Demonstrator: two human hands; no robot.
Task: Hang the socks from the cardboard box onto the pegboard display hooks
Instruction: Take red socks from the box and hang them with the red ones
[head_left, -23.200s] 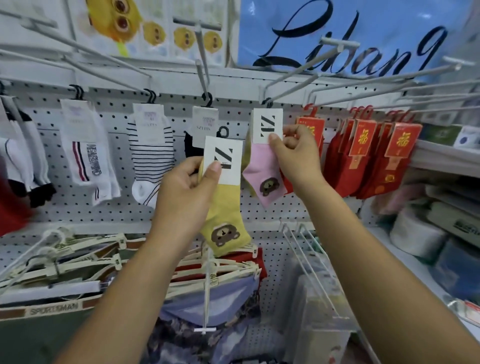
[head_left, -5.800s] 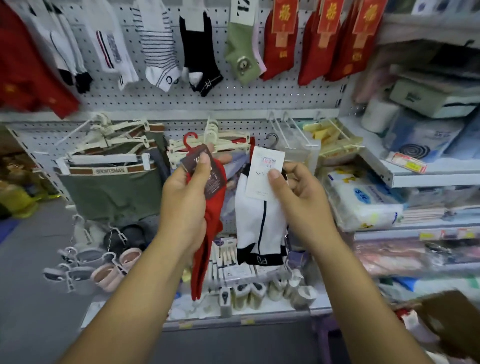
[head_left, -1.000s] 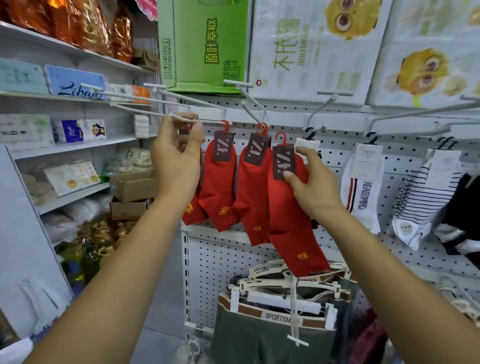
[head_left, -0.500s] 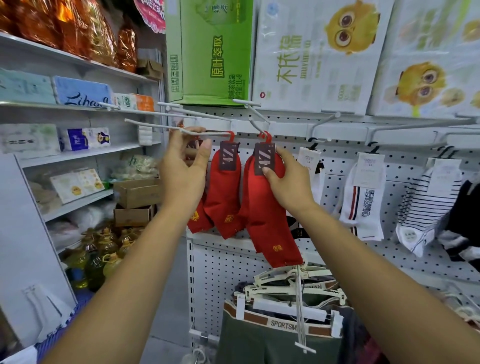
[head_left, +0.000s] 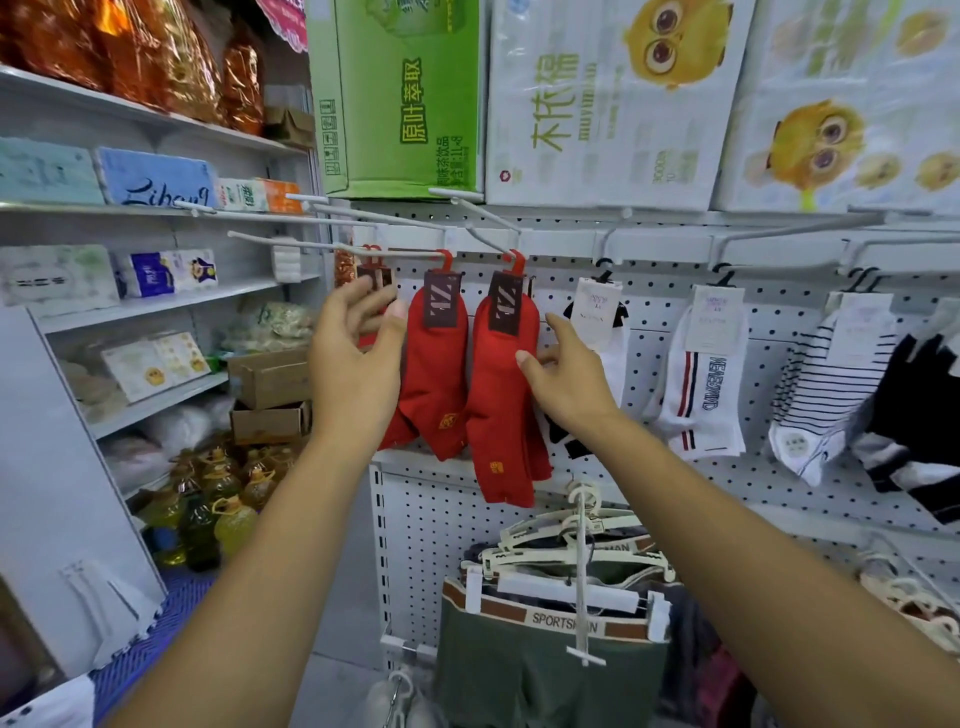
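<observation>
While the fingers (head_left: 353, 301) of the left hand (head_left: 356, 364) stretch upward, loosely straight, their tips lie against the dark tag of the leftmost red sock (head_left: 375, 275). The thumb sits just beside the edge of the middle red sock (head_left: 436, 374), and they grip nothing that can be made out. The right hand (head_left: 569, 382) is open as well. Its fingers are spread, the thumb tip touching the right edge of the third red sock (head_left: 498, 405) and the others reaching past it toward the pegboard (head_left: 654, 312).

All three red socks hang by small red hangers from long white hooks (head_left: 405, 253) that jut toward the near side from the top of the board. To the right along the same row hang:
- a white sock with black trim (head_left: 597, 322), partly hidden by the right hand
- a white sock with red and navy stripes (head_left: 701, 384)
- a thin-striped sock (head_left: 815, 395)
- a black and white sock (head_left: 919, 410)

Below the red socks, green underwear (head_left: 545, 654) hangs on white plastic hangers. Above the board stands a green carton (head_left: 405, 98). Far left, shelves (head_left: 156, 306) carry tissue packs, two cardboard boxes (head_left: 270, 379) sit on a lower shelf, and yellow oil bottles (head_left: 218, 499) stand beneath.
</observation>
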